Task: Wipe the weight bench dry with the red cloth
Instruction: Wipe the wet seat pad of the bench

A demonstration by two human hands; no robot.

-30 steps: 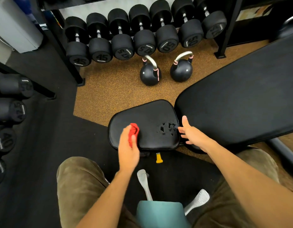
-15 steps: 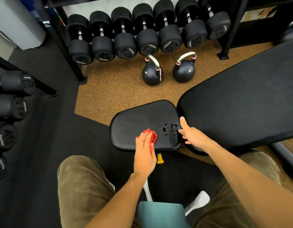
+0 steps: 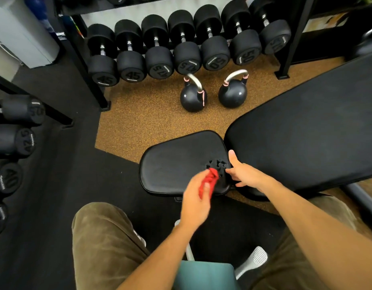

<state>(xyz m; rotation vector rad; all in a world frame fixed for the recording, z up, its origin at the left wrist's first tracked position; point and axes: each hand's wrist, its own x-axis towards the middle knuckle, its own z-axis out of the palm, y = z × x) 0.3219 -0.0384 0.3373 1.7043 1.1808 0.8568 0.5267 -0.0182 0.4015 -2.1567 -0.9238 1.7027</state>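
Weight bench fills the centre and right of the frame, its long axis running from the small seat pad at centre up toward the right edge along the back pad. The red cloth lies bunched on the seat's lower right corner, pointing up-right at dark wet patches. The blurred left hand grips it with curled fingers. The right hand rests opened, thumb raised, at the gap between the pads. Two kettlebells stand above centre, below a row of dumbbells.
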